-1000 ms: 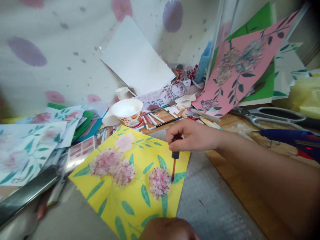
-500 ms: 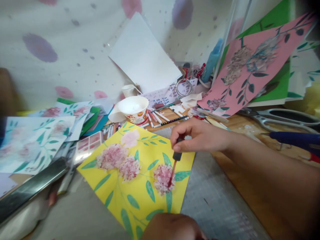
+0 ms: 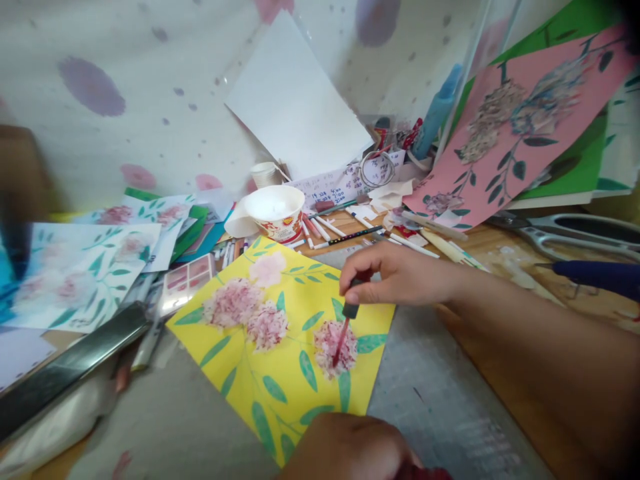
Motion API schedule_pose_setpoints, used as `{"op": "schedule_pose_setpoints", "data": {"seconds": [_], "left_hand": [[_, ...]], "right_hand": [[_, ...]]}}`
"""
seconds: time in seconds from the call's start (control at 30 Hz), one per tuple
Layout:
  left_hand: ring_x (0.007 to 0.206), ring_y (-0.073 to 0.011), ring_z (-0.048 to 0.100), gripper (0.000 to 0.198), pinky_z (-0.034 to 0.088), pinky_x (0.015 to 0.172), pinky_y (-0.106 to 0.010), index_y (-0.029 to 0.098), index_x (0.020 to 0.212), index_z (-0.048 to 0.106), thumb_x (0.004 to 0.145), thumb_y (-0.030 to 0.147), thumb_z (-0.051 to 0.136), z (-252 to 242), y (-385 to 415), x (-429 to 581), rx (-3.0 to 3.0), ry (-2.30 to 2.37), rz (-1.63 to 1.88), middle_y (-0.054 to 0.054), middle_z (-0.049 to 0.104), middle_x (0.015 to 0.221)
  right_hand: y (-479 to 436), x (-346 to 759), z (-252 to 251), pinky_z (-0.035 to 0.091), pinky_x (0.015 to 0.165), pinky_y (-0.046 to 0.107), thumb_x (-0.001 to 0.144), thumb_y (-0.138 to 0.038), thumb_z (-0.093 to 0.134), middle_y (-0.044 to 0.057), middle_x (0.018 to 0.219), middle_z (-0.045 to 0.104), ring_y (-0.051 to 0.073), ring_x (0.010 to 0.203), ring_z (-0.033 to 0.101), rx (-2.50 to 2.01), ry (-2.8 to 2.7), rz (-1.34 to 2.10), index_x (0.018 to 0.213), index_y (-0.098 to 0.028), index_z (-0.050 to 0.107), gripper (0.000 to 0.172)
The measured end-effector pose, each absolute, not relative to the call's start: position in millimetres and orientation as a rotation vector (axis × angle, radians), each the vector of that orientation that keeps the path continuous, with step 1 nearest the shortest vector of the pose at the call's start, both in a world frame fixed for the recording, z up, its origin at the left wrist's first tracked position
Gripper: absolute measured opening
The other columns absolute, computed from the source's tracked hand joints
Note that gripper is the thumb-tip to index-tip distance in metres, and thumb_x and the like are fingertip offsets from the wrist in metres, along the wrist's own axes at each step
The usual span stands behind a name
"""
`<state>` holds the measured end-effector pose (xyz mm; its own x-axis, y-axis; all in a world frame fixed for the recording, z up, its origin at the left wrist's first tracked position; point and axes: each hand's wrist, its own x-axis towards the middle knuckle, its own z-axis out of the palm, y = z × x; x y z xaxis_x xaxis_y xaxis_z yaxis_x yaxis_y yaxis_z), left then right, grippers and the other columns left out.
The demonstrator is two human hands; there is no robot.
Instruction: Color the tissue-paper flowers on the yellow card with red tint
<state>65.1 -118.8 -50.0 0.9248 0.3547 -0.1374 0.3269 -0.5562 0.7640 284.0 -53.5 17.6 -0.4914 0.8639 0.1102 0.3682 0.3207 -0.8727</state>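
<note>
My right hand (image 3: 387, 275) pinches the black cap of a lip tint applicator wand (image 3: 342, 337). Its red tip touches the pink crumpled-paper flower (image 3: 325, 340) on the right of a yellow sheet (image 3: 250, 377). Two more textured flowers (image 3: 233, 303) and a flat pale pink one (image 3: 267, 268) sit farther left on this sheet, among painted green leaves. At the bottom edge, my left hand (image 3: 345, 450) is curled over the sheet's near side. Its fingertips are mostly hidden; a dark red thing (image 3: 431, 474) shows beside it.
A white paper cup (image 3: 275, 210) stands behind the sheet, near scattered markers (image 3: 320, 230). Large scissors (image 3: 565, 233) and a blue-handled tool (image 3: 595, 275) lie right. Flower pictures (image 3: 85, 277), a palette (image 3: 187, 280) and a dark metallic strip (image 3: 75, 363) are left. A pink picture (image 3: 530, 143) leans behind.
The wand's tip has shifted slightly left across the flower. The whole view has slid a little, so things appear farther right. My left hand stays at the near edge.
</note>
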Motion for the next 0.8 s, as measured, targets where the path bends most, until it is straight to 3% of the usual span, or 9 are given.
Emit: {"op": "schedule_pose_setpoints", "data": {"seconds": [0.13, 0.27, 0.53, 0.8], "left_hand": [[0.055, -0.0092, 0.054, 0.009, 0.039, 0.053, -0.013, 0.015, 0.078, 0.066, 0.077, 0.024, 0.07, -45.1, -117.9, 71.7, 2.181, 0.44, 0.122, 0.003, 0.058, 0.062], [0.054, -0.0081, 0.052, 0.008, 0.037, 0.051, -0.012, 0.014, 0.075, 0.064, 0.074, 0.016, 0.072, -43.7, -118.3, 72.2, 2.178, 0.457, 0.106, 0.004, 0.055, 0.061], [0.052, -0.0068, 0.045, 0.009, 0.033, 0.048, -0.012, 0.015, 0.075, 0.064, 0.073, 0.016, 0.072, -39.4, -118.9, 73.7, 2.136, 0.485, 0.083, 0.005, 0.048, 0.059], [0.055, -0.0086, 0.051, 0.008, 0.038, 0.051, -0.012, 0.013, 0.076, 0.066, 0.075, 0.019, 0.072, -42.7, -118.9, 73.9, 2.176, 0.475, 0.06, 0.002, 0.054, 0.06]], "right_hand": [[-51.9, 286.5, 16.7, 0.047, 0.062, 0.025, 0.078, -0.024, 0.059, 0.002, 0.073, 0.068, 0.013, 0.067, 0.062, -1.086, -1.788, 1.159, 0.073, -0.016, 0.062, 0.009], [-54.5, 282.9, 16.4, 0.046, 0.061, 0.025, 0.074, -0.024, 0.063, 0.002, 0.072, 0.067, 0.013, 0.065, 0.06, -1.051, -1.987, 1.21, 0.077, -0.014, 0.064, 0.01], [-49.3, 294.7, 15.8, 0.044, 0.059, 0.024, 0.073, -0.02, 0.06, -0.002, 0.065, 0.063, 0.011, 0.06, 0.057, -1.138, -1.761, 1.203, 0.069, -0.016, 0.061, 0.006], [-44.7, 300.5, 12.5, 0.044, 0.059, 0.024, 0.074, -0.021, 0.06, 0.0, 0.068, 0.065, 0.011, 0.06, 0.056, -1.192, -1.962, 1.134, 0.071, -0.016, 0.063, 0.006]]}}
